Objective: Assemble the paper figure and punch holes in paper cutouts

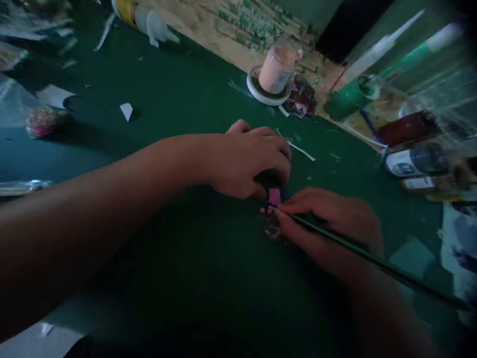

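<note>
My left hand (253, 159) arches over the green table, its fingers and thumb bent around a small pink and dark piece (275, 195). Part of that piece is hidden by the fingers. In my right hand (328, 219), a long thin green paintbrush (346, 243) is pinched near its dark tip. The tip meets the pink piece, and the handle slants down to the lower right. Just below the fingertips sits a small shiny, clear-looking thing (272, 229), too blurred to name.
A pink jar (278, 68) stands on a round white lid (267, 99) at the back. Several bottles, including a green one (348, 102) and a dark red one (410, 128), line the right side. Paper scraps (126, 111) and a glittery ball (40, 122) lie to the left.
</note>
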### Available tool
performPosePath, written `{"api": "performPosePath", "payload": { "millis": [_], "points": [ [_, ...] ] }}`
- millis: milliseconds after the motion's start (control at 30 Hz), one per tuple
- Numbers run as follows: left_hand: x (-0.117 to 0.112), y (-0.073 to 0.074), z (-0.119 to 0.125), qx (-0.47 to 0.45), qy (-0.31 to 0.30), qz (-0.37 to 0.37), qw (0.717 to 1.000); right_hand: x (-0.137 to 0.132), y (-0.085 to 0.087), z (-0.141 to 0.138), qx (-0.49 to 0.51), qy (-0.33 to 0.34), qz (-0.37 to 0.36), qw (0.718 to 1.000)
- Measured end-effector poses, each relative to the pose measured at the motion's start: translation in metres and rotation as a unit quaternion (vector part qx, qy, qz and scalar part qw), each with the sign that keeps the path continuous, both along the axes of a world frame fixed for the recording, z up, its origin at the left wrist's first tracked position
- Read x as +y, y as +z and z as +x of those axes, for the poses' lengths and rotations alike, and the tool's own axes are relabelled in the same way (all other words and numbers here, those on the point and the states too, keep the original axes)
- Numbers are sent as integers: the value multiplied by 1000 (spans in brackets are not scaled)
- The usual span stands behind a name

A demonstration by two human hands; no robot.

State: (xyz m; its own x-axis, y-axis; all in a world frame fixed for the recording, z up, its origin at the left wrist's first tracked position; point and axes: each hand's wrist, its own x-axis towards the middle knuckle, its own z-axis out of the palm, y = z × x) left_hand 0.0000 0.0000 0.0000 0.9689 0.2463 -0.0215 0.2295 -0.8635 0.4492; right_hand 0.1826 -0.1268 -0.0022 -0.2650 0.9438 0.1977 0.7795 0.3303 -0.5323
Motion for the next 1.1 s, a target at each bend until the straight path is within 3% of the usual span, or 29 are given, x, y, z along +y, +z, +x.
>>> {"api": "performPosePath", "payload": {
  "millis": [167, 1100],
  "points": [
    [6, -9, 5, 13, 10, -39, 999, -4, 1, 0, 2, -7, -3, 1000],
    [5, -10, 5, 2, 18, -31, 999, -4, -1, 1, 32, -3, -21, 999]
  ]
}}
